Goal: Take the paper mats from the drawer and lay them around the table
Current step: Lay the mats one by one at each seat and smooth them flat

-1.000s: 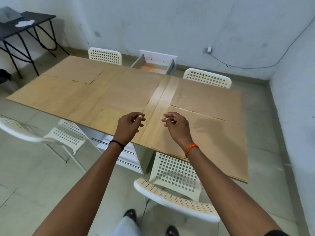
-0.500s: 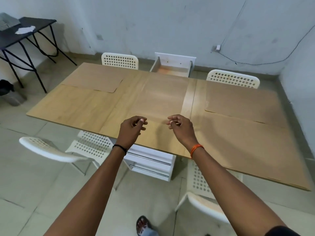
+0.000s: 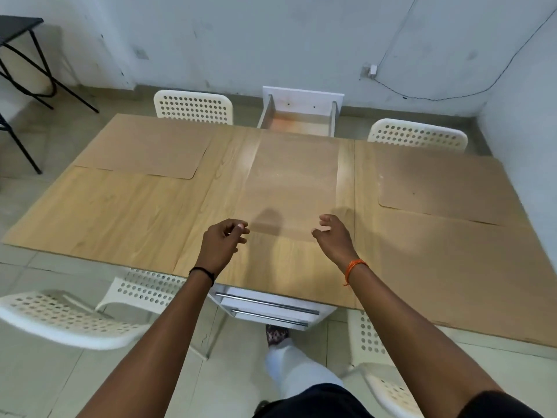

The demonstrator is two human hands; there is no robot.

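Brown paper mats lie on the wooden table (image 3: 105,212): one at the far left (image 3: 144,146), one at the far right (image 3: 437,182), a large one at the near right (image 3: 452,267), and one in the middle (image 3: 292,182). My left hand (image 3: 224,242) hovers at the middle mat's near left corner with its fingers loosely curled. At the mat's near right corner is my right hand (image 3: 331,236), fingers spread. Neither hand holds anything. The white drawer (image 3: 297,122) stands pulled out beyond the table's far edge, and its bottom looks bare.
White perforated chairs stand at the far left (image 3: 193,107), far right (image 3: 417,135), near left (image 3: 60,321) and near right (image 3: 388,390). A white drawer unit (image 3: 268,309) sits under the near edge. A black side table (image 3: 18,25) is at the far left wall.
My hands, pinched close together before, have moved apart and loosened. The view has shifted left along the table and now faces its middle and the open drawer.
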